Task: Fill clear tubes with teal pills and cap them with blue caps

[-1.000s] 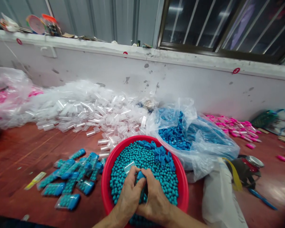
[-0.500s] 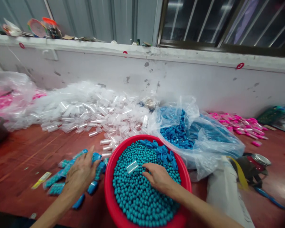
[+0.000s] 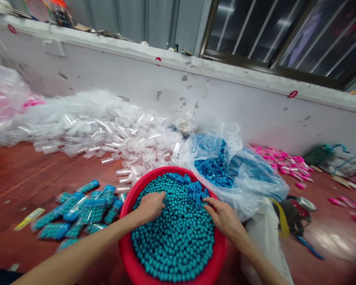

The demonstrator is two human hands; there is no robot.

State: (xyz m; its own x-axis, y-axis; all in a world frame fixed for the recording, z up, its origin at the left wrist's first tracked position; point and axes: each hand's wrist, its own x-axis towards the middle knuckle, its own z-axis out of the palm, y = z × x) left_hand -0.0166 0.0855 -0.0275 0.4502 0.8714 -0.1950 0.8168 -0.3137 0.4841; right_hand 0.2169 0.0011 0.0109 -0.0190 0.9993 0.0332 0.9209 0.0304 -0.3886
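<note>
A red basin (image 3: 124, 237) is filled with teal beads (image 3: 178, 241), and a small heap of blue plastic caps (image 3: 195, 192) lies on them at the back right. My left hand (image 3: 150, 206) is over the beads, its fingers curled closed and pointing down; what they hold is hidden. At the basin's right rim is my right hand (image 3: 224, 217), thumb and forefinger slightly apart at the edge of the caps, with nothing visible between them. Left of the basin lie several clear tubes filled with beads and blue-capped (image 3: 86, 209).
Behind the basin spreads a pile of empty clear tubes (image 3: 106, 130). A clear bag of blue caps (image 3: 255, 178) stands back right, near loose pink pieces (image 3: 281, 160). A yellow cutter (image 3: 29, 219) lies far left; a white sack (image 3: 264, 237) sits right of the basin.
My left hand has moved right, from the filled tubes into the basin. My right hand has shifted right to the caps. The empty tube on the beads is out of sight.
</note>
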